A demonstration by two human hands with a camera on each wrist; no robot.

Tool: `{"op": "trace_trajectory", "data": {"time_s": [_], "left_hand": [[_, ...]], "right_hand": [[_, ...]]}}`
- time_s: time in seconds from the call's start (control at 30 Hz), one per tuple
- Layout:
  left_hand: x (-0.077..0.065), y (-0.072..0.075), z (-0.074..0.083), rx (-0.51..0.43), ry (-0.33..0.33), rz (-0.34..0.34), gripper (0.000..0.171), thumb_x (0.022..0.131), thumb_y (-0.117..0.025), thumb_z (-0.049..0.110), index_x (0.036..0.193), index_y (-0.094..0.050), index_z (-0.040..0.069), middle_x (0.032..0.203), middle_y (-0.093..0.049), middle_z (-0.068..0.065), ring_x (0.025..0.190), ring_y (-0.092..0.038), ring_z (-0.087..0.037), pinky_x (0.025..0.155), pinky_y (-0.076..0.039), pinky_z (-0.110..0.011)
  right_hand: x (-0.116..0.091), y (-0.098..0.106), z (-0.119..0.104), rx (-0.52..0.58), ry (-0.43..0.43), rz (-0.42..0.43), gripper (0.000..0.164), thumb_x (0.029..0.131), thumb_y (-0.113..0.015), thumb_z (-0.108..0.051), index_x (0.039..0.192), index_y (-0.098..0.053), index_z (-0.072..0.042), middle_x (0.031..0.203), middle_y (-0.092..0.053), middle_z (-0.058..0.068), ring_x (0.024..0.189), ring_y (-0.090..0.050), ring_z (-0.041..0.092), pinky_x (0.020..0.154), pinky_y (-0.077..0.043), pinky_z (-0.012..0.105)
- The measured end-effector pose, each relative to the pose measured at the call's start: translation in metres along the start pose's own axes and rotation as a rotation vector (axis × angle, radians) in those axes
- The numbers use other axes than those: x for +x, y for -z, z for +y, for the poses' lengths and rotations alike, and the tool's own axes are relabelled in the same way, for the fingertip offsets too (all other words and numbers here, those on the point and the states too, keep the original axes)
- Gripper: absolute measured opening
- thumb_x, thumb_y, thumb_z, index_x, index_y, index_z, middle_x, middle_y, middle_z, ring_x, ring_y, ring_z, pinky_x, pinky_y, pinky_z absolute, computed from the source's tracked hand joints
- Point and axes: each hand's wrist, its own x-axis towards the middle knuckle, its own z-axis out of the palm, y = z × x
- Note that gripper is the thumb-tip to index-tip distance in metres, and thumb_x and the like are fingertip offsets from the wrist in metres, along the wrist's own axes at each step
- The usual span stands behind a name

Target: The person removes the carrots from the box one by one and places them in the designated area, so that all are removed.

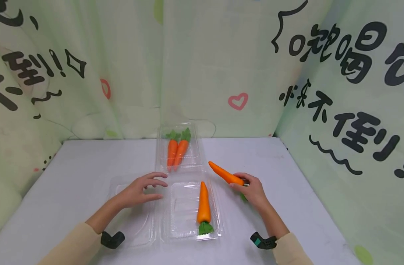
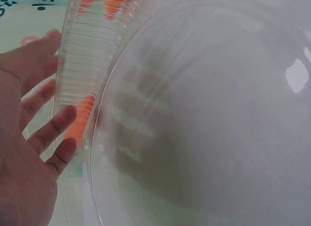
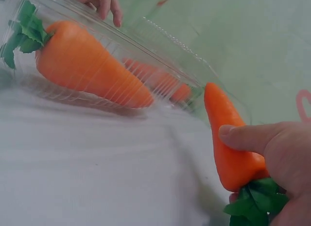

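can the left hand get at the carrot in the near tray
Probably yes: the left hand is empty, and the carrot lies uncovered from above in the open near tray.

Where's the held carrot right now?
In the head view, the held carrot is in the right hand, to the right of the open near container, its tip angled toward the far container with two carrots.

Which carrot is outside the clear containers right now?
The held carrot, gripped by the right hand. The others lie inside: a single carrot in the near container, two carrots in the far container.
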Motion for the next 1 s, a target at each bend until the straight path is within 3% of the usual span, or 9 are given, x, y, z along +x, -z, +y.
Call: {"op": "trace_trajectory", "data": {"time_s": [0.4,0.7,1.0], "left_hand": [[-0.001,-0.001,-0.001,0.008,-0.026,-0.003,0.03,0.088,-0.069,0.016,0.118,-0.068,0.015,0.14,-0.053,-0.008,0.126,-0.05,-0.035,0.086,-0.054,-0.039],[0.0,0.0,0.0,0.007,-0.02,-0.006,0.03,0.088,-0.069,0.016,0.118,-0.068,0.013,0.14,-0.053,-0.009,0.128,-0.048,-0.037,0.089,-0.053,-0.05],[0.0,0.001,0.001,0.007,-0.005,-0.006,0.03,0.088,-0.069,0.017,0.118,-0.068,0.014,0.14,-0.053,-0.007,0.126,-0.05,-0.034,0.088,-0.054,-0.048]], "right_hand": [[-0.002,0.001,0.008,-0.105,-0.025,-0.011,0.04,0.082,-0.076,-0.021,0.119,-0.066,-0.009,0.114,-0.064,0.012,0.097,-0.054,0.024,0.084,-0.046,0.03],[-0.004,0.004,0.01,-0.144,-0.029,-0.031,0.042,0.082,-0.077,-0.02,0.121,-0.065,-0.009,0.124,-0.062,0.014,0.105,-0.053,0.027,0.1,-0.046,0.048],[-0.005,0.009,0.009,-0.191,-0.003,-0.052,0.043,0.081,-0.078,-0.019,0.122,-0.065,-0.009,0.126,-0.061,0.016,0.109,-0.053,0.03,0.103,-0.044,0.051]]}}
